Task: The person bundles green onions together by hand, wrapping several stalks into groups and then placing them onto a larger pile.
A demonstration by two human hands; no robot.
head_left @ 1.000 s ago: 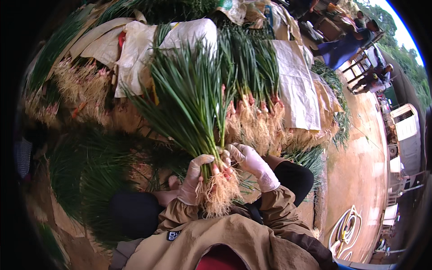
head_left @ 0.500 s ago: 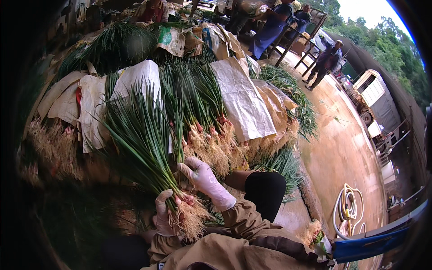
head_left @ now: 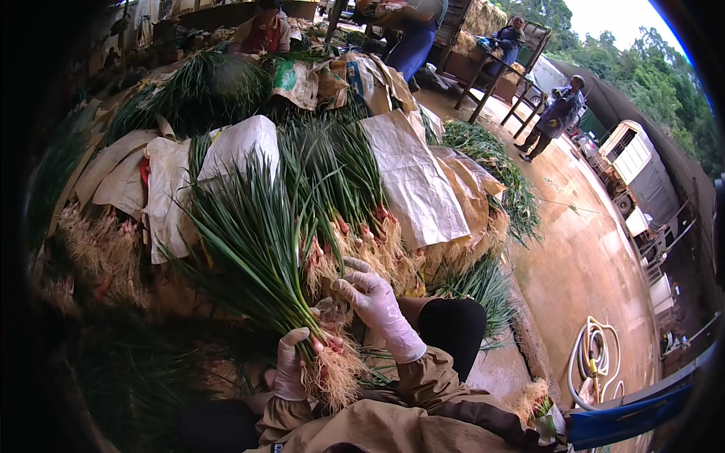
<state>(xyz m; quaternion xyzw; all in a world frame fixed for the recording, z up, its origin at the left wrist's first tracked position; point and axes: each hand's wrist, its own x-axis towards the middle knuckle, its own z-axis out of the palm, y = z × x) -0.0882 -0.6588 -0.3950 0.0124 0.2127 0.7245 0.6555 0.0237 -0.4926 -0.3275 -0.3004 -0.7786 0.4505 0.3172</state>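
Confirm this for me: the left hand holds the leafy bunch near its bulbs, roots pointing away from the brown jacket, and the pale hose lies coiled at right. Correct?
Not quite: the roots point toward the brown jacket, as the head view shows. The left hand does hold the leafy bunch near its bulbs, and the pale hose lies coiled at right.

The right hand in a thin, whitish glove (head_left: 380, 308) was drawn farther right from the bulbs of the long-leaved green bunch (head_left: 260, 245). A blue-aproned person (head_left: 415, 44) was shifted left, beyond.
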